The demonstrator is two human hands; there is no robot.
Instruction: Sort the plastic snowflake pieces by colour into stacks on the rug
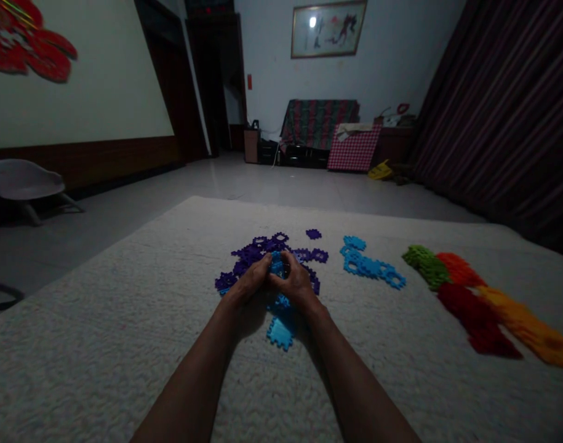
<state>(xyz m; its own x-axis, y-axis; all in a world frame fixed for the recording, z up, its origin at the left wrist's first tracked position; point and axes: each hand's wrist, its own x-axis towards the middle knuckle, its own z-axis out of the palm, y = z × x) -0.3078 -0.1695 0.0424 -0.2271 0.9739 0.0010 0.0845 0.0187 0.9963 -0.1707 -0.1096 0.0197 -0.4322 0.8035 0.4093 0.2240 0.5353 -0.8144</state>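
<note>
Wall ornament (29,40), red, is mounted at the upper left of the view. Below it stands a low pale seat (25,178) on splayed legs, on the tiled floor (147,187). Further right, a dark doorway (214,92) opens in the far corner.

On the cream rug (124,320), a loose heap of purple toothed interlocking pieces (248,253) spreads beyond and to either side of the hands. The left hand (248,283) is closed at the fingers on a small light-blue toothed block (277,264), which is held at the centre, between both hands. Exact piece count in the block cannot be told. Below the block, a flat light-blue toothed piece (280,333) lies on the rug between the wrists. The right hand (298,283) grips the block from its other side, thumb and fingers curled about it.

Against the back wall, under a framed picture (328,29), is a sofa (320,120) draped in checked fabric. To the right of the hands lies a separate group of light-blue pieces (371,264), some ring-shaped. Well apart from the hands, further right, are green (426,266), red-orange (460,269), dark red (475,317) and yellow-orange (525,326) piles, close together. A dark striped curtain (503,111) covers the right side.
</note>
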